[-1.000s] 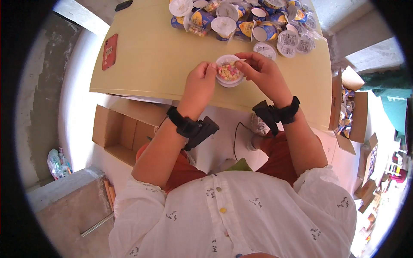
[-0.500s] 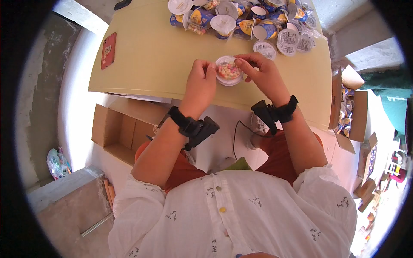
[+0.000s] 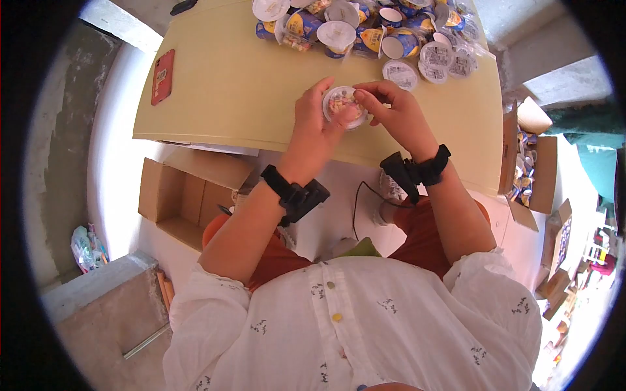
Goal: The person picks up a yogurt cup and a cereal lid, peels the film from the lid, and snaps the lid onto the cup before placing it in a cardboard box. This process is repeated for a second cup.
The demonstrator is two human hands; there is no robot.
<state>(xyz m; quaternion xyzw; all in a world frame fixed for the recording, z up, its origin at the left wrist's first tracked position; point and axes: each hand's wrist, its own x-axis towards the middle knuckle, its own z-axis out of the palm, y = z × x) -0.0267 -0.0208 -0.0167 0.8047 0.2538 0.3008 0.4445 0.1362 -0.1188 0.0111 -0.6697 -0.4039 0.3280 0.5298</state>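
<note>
A small round clear tub [image 3: 339,98] with pink, yellow and white pieces inside lies between my hands, close to the table's near edge. My left hand [image 3: 316,127] wraps its left side, the fingers along the rim and the slightly blurred thumb across the top. At the right rim, my right hand [image 3: 398,114] pinches with thumb and forefinger; its other fingers are curled. Whether a film covers the tub cannot be made out. Just beyond my right hand, a round lidded tub [image 3: 400,75] with printed text rests on the table.
Blue and yellow printed cups [image 3: 303,25] and white-lidded tubs are heaped at the table's [image 3: 228,98] far side. A red phone [image 3: 163,77] lies at the left. Below stands an open cardboard box [image 3: 189,195]; another box [image 3: 546,173] at the right holds more cups.
My left hand has shifted right and its fingers have straightened along the tub, with the thumb now over its top. The right hand stays nearly in place.
</note>
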